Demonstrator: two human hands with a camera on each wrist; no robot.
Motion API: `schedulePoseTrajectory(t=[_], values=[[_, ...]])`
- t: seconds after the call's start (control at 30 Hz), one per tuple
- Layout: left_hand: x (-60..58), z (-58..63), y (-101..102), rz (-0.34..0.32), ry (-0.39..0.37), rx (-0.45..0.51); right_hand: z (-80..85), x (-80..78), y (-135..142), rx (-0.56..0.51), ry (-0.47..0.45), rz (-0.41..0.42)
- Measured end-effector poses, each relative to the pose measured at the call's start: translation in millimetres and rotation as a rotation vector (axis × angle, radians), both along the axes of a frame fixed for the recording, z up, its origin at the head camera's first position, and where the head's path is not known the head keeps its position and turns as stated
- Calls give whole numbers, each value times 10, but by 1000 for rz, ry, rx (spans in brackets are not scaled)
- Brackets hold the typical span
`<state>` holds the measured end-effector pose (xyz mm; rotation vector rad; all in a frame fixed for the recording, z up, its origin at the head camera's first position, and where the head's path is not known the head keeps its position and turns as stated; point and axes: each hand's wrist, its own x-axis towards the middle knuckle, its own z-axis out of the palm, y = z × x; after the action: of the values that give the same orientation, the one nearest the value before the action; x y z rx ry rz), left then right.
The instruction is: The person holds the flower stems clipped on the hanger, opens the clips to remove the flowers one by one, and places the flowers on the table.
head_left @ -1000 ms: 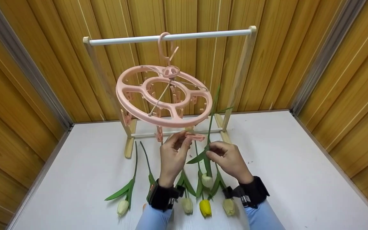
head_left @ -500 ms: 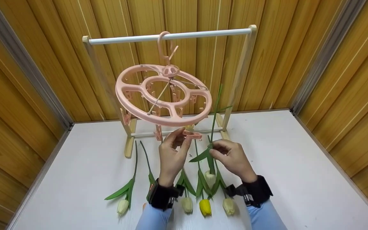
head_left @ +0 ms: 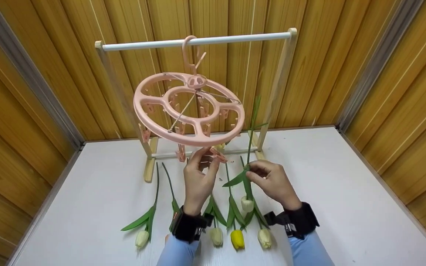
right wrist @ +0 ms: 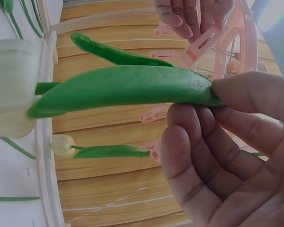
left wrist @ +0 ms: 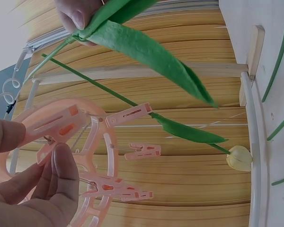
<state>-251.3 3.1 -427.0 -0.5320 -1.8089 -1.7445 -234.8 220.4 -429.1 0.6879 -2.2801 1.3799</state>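
My left hand [head_left: 200,181] pinches a pink clothespin [left wrist: 54,127] by its handles, just below the near rim of the round pink clip hanger [head_left: 198,140]. To its right, my right hand [head_left: 270,181] holds a white artificial tulip [head_left: 247,204] by the stem where the leaves start, thumb against the fingers. The flower head points down and the green stem rises past the hanger's right side. In the left wrist view, another pale tulip [left wrist: 239,158] hangs head down from a clothespin [left wrist: 128,115] on the hanger.
A wooden rack with a white bar [head_left: 235,38] carries the hanger by its hook. On the white table [head_left: 346,207] lie several tulips, among them a yellow tulip [head_left: 237,239] and a white tulip [head_left: 142,239] at left. Wood-patterned panels [head_left: 320,74] enclose the table.
The left hand's clothespin has swung from level to slanting down and moved slightly left. My right hand has shifted a little right with the tulip, away from the clothespin.
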Motion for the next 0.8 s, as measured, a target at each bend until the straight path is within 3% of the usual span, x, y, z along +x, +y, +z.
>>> schedulePoseTrajectory(t=[0.5,0.8], values=[[4,-2,-3,6,-18,1,7,31,136,78,-64,-27],[15,-1,-9,15,20,-34,24,42,209,118,-63,-45]])
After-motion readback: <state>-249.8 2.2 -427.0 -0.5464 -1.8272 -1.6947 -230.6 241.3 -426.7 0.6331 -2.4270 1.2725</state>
